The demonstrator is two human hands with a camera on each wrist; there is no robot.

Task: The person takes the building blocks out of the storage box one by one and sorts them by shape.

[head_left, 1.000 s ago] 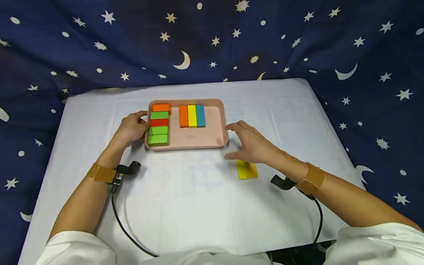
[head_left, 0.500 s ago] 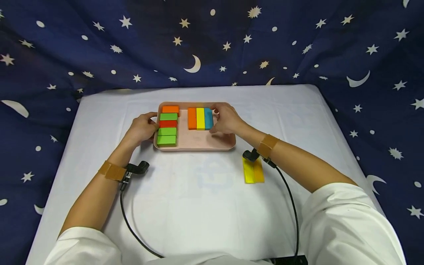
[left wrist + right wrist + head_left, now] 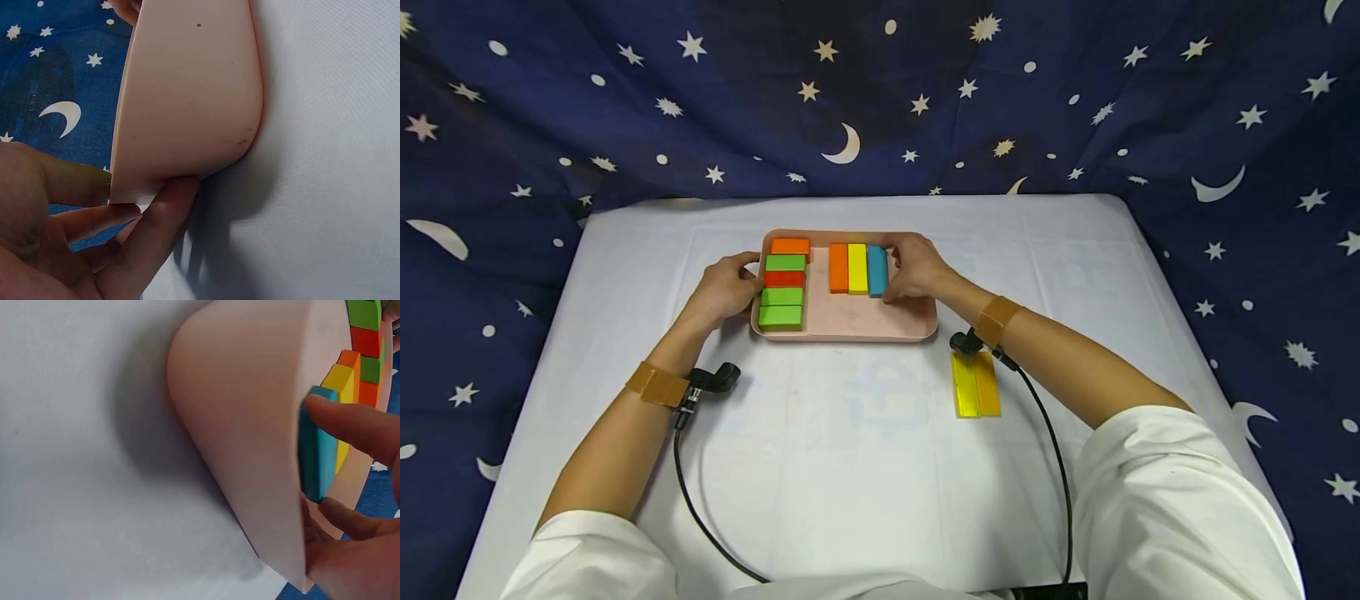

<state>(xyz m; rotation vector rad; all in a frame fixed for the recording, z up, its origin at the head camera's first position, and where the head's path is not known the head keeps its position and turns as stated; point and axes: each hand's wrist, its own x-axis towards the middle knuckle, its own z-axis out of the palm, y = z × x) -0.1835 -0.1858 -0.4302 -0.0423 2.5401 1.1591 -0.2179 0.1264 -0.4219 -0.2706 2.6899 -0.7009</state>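
A pink tray point(image 3: 850, 322) lies on the white-covered table. My left hand point(image 3: 725, 287) grips its left end; in the left wrist view, the fingers point(image 3: 164, 215) touch the tray's wall and rim. Inside the tray, my right hand point(image 3: 917, 268) pinches a blue block point(image 3: 877, 271) by its far and near ends, as the right wrist view also shows with the blue block point(image 3: 324, 447) between thumb and finger. A yellow block point(image 3: 857, 269) and an orange block point(image 3: 838, 268) stand side by side to its left. The right palm is mostly hidden.
Along the tray's left side runs a column of green blocks point(image 3: 780, 317), a red block point(image 3: 784, 279) and an orange block point(image 3: 790, 246). A bright yellow strip point(image 3: 966, 392) and a darker yellow strip point(image 3: 988, 387) lie below the right wrist. Cables trail from both wrist cameras.
My right hand has moved left from beside the tray into it and taken hold of the blue block, which now sits slightly apart from the yellow one. My left hand stays at the tray.
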